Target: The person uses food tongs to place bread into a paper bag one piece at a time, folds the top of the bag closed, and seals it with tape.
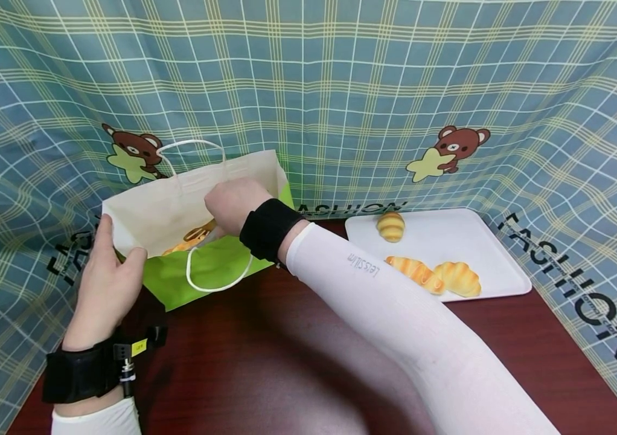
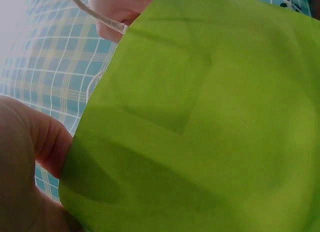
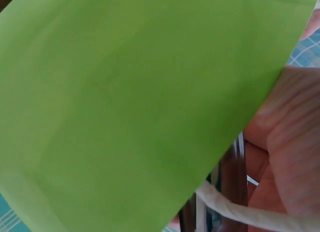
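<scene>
A green paper bag with a white inside and white cord handles stands open at the left. My left hand grips its left rim, the thumb at the near corner; in the left wrist view that hand meets the green side. My right hand reaches over the bag's mouth and holds shiny metal tongs, largely hidden by the bag wall in the right wrist view. Below the right hand, bread with a browned top shows inside the bag; whether the tongs touch it I cannot tell.
On the right, a white tray bears a round striped bun and two croissant-like breads, partly beside my right sleeve. A plaid cloth with printed bears hangs behind the dark red table.
</scene>
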A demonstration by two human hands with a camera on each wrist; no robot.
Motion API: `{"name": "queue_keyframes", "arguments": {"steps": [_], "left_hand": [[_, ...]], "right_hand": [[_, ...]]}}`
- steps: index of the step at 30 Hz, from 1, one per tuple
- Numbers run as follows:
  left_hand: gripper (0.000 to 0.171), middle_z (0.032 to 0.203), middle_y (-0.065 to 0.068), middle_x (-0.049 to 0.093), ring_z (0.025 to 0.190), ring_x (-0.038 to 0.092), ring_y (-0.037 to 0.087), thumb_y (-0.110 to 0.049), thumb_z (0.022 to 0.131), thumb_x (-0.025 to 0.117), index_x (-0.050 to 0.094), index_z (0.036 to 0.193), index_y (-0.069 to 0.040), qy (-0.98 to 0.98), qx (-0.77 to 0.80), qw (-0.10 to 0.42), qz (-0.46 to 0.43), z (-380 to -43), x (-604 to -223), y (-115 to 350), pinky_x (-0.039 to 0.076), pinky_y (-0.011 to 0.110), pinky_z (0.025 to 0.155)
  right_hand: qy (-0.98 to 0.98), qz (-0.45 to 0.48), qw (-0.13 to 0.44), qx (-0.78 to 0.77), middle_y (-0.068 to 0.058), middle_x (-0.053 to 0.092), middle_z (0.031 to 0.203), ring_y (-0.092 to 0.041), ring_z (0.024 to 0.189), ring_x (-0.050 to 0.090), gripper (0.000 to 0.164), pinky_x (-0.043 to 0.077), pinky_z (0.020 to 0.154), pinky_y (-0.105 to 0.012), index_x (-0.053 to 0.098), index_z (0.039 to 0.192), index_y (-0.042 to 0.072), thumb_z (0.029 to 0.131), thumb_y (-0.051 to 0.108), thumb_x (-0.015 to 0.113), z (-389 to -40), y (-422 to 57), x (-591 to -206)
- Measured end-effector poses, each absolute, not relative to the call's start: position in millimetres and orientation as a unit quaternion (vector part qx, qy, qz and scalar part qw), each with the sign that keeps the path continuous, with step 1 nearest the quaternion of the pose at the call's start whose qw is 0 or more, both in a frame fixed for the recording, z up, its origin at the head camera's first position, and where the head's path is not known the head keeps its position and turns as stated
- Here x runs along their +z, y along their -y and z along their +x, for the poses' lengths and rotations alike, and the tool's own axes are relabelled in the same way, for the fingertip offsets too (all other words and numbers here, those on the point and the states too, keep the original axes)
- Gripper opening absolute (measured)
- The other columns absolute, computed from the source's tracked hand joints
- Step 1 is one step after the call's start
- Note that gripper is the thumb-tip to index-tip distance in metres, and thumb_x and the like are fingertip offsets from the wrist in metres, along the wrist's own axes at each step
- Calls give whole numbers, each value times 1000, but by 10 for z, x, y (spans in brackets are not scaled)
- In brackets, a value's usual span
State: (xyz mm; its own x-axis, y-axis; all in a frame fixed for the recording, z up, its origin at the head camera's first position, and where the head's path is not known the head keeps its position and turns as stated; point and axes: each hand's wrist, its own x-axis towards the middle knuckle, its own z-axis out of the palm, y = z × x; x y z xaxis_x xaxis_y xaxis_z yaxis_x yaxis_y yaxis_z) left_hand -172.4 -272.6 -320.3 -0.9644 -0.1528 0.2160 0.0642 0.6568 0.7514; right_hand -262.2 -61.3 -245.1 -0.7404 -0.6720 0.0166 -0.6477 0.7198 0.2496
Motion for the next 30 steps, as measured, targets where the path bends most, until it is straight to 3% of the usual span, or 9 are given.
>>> {"name": "queue_keyframes", "arguments": {"steps": [15, 30], "left_hand": [[73, 157, -3, -10, 143, -2, 28, -26, 96, 34, -17, 149, -30, 900, -415, 133, 27, -1732, -3209, 2723, 15, 64, 106], [74, 157, -3, -10, 143, -3, 26, -25, 96, 34, -17, 149, -30, 899, -417, 134, 26, -1739, -3217, 2722, 13, 64, 106]], "right_hand": [[925, 354, 60, -126, 6, 63, 91, -12, 79, 58, 31, 51, 71, -34, 64, 93, 20, 83, 48, 68, -2588, 596, -2472], [920, 359, 74, -136, 6, 64, 96, -11, 81, 58, 25, 51, 70, -36, 66, 95, 21, 84, 43, 68, -2551, 571, -2526]]}}
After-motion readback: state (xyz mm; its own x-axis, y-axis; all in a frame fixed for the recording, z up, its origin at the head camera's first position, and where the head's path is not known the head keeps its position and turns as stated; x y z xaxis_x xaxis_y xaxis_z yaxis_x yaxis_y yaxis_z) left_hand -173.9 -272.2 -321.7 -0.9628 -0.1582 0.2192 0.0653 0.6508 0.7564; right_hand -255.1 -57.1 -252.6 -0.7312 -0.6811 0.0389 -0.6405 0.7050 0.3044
